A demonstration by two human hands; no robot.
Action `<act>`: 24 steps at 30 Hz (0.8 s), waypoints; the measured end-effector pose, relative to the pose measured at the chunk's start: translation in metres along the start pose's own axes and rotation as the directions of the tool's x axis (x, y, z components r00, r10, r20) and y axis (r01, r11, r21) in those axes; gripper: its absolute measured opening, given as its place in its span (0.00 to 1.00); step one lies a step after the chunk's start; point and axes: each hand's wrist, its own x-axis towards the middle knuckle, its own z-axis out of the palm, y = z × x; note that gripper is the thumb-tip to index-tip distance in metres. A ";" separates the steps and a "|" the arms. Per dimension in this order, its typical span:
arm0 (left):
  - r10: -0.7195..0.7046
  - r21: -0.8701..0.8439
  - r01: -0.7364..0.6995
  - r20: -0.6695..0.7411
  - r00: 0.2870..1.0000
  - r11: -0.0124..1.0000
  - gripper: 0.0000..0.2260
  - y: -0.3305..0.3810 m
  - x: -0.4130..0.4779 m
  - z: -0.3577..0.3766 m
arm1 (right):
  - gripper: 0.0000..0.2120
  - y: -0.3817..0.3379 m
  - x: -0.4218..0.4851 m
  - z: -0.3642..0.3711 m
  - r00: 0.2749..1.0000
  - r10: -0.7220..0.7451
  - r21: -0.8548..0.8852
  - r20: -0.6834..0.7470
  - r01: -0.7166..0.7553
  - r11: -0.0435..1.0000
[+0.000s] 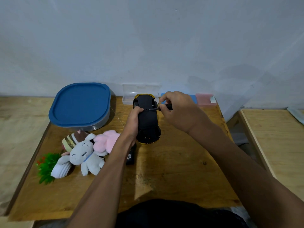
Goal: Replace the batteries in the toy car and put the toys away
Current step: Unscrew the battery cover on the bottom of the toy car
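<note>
A toy car (148, 122) lies upside down on the wooden table (172, 170), its black underside up and yellow body showing at both ends. My left hand (134, 119) grips its left side. My right hand (177, 109) holds a small black screwdriver (162, 108) whose tip touches the car's underside near the far end. Several plush toys lie at the left: a grey one (83, 155), a pink one (107, 141) and a brown striped one (74, 139).
A container with a blue lid (80, 104) stands at the back left. A clear plastic case (139, 93) and blue and pink boxes (205, 99) line the wall. A green plastic plant (47, 167) and a black object (130, 156) lie near my left arm.
</note>
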 end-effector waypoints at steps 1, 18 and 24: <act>-0.001 -0.018 0.001 0.008 1.000 1.000 0.18 0.000 0.000 0.000 | 0.08 0.002 0.000 0.000 0.999 -0.033 -0.004 -0.001 0.033 0.999; -0.010 0.062 0.011 -0.020 1.000 0.998 0.25 -0.002 0.007 -0.005 | 0.16 0.002 0.008 -0.006 0.990 0.118 -0.140 0.077 -0.106 0.984; 0.029 0.133 -0.027 -0.015 0.999 0.991 0.17 -0.004 0.008 -0.001 | 0.09 -0.001 0.006 -0.006 0.996 -0.021 -0.133 0.084 0.032 0.991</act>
